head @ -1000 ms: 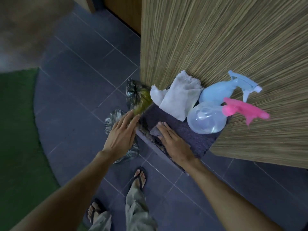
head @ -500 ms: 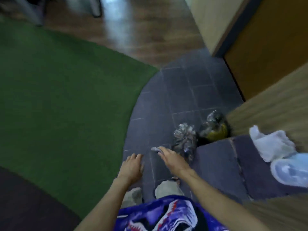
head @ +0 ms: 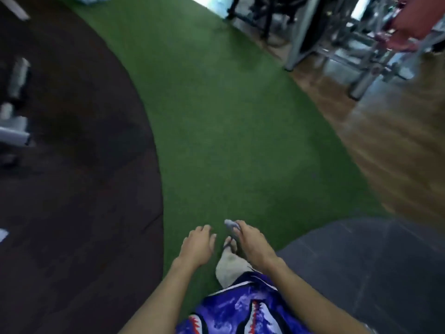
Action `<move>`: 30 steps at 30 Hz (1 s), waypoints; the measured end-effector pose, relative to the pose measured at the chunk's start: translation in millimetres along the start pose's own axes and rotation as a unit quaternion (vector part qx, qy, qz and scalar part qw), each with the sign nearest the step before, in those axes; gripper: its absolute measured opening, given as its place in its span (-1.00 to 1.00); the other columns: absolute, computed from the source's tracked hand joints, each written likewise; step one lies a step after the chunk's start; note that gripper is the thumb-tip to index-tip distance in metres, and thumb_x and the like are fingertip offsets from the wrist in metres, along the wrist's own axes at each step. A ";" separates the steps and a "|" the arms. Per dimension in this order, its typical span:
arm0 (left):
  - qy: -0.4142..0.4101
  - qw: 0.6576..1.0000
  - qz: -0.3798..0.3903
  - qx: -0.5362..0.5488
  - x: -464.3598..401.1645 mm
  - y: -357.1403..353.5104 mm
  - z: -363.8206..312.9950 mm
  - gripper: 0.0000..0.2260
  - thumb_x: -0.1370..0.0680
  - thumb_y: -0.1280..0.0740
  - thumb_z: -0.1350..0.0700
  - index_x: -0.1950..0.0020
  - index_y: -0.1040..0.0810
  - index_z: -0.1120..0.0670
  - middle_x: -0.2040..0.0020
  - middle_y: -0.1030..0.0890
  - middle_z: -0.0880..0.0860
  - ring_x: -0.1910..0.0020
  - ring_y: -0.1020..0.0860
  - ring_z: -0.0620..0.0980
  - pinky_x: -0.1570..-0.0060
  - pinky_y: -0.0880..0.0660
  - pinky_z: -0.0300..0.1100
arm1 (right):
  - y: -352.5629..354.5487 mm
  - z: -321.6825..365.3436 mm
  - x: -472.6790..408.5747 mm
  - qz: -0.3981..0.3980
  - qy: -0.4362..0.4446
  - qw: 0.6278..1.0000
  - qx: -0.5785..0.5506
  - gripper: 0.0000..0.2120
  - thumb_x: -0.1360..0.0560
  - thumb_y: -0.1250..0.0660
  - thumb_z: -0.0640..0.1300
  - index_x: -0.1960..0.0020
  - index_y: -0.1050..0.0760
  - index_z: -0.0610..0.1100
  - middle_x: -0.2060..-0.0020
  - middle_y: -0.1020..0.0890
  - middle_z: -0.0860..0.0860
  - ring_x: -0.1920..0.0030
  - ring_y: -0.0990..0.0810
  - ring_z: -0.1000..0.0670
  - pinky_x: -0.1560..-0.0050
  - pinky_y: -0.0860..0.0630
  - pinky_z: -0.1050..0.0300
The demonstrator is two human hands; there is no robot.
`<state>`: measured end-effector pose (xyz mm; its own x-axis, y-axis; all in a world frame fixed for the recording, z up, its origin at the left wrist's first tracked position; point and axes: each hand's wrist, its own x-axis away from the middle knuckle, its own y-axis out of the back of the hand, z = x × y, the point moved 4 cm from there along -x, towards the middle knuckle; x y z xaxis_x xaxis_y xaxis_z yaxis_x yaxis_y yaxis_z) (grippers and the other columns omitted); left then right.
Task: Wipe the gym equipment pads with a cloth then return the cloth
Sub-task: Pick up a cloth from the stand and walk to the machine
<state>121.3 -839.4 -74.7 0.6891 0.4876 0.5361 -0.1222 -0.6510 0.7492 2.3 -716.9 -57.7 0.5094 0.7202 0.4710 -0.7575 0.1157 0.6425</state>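
- Green turf (head: 216, 131) now fills the middle; half a second ago grey tiles and the step with bottles lay ahead. Those are gone, and only a tile patch (head: 375, 261) shows at 4 o'clock.
- Dark matte mat (head: 72, 189) at 9 o'clock; glossy wood floor (head: 397, 150) at 3; blurred metal frames (head: 320, 39) at 1.
- Right hand (head: 252, 244), as before, has its grip clamped on a small grey cloth (head: 230, 224), its crumpled tip poking out at 12.
- Left hand (head: 198, 244) hangs loosely curled, grip apart, touching nothing.
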 end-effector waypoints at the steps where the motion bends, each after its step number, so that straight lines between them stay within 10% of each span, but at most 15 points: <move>1: 0.015 1.000 -0.005 0.015 -11.6 13.5 12.7 -0.68 -0.66 -0.11 -0.04 -0.29 -0.43 0.12 -0.26 -0.52 0.17 -0.27 -0.48 0.21 -0.20 -0.45 0.07 | 0.2 16.4 -22.2 0.016 0.004 1.000 0.007 -0.69 -0.68 -0.06 0.08 -0.32 -0.42 0.00 -0.17 -0.64 -0.12 -0.11 -0.61 -0.18 -0.08 -0.53 -0.05; 30: 0.229 0.953 -0.072 0.184 -523.7 587.7 384.2 -0.71 -0.65 -0.13 -0.05 -0.23 -0.49 0.08 -0.22 -0.55 0.11 -0.22 -0.52 0.14 -0.22 -0.47 0.07 | 50.0 536.6 -787.0 0.174 0.128 0.971 0.102 -0.66 -0.67 -0.03 0.13 -0.17 -0.43 -0.07 0.06 -0.68 -0.09 0.45 -0.43 0.05 0.42 -0.45 -0.02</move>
<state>-36.9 -1700.9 -64.6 0.2848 0.7358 0.6143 0.2667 -0.6764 0.6866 -217.4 -1645.0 -72.0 0.0985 0.8407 0.5324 -0.7562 -0.2845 0.5892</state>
